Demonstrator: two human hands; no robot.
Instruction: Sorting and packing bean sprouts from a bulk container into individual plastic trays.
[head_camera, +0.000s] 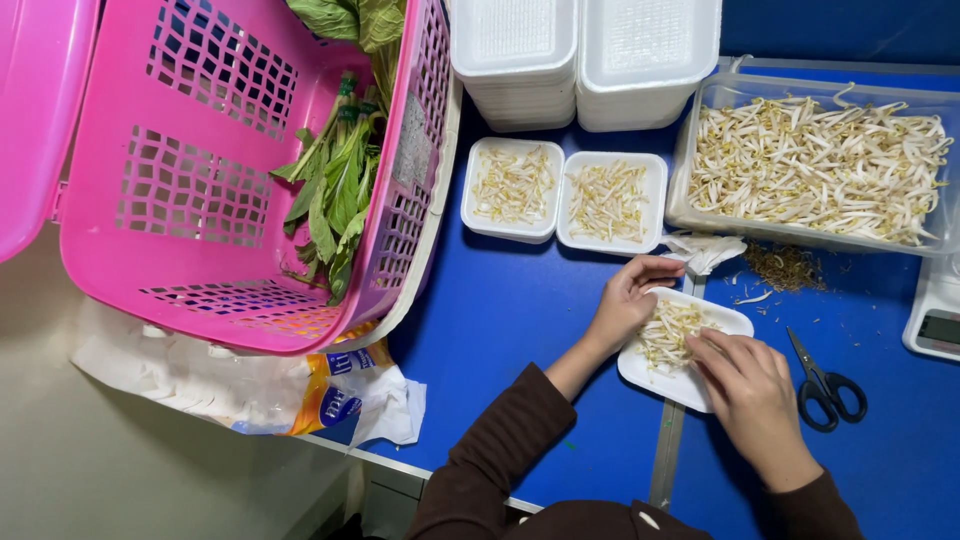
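both hands work over one white foam tray (690, 385) of bean sprouts (668, 335) set on the blue table (520, 330). right hand (752, 395) lies palm down on the tray's near right corner, fingers (722, 350) flat and close together, gripping nothing, seemingly pressing the light tray so it stays put. left hand (630, 298) cups the far left rim, fingers (655, 268) curled loosely with tips toward the sprouts; whether any sprout is pinched i cannot tell. sprouts are pale, thin, tangled, piled loosely in the tray's middle between the two sets of fingertips. just right of the right fingers: black-handled scissors (822, 380), blades shut, within easy reach. beyond the left fingertips: a crumpled white tissue (705, 250) and a small heap of brownish trimmings (785, 265), kept apart from the clean stock. further out: two filled foam trays (563, 195) side by side, touching. right of them, a clear rigid plastic bin (700, 160) heaped with sprouts. beyond, two stacks of empty foam trays (585, 55). well left of the left fingers: a pink lattice basket (200, 180), tilted, holding leafy greens (340, 170). a scale's corner (935, 320) shows far right.
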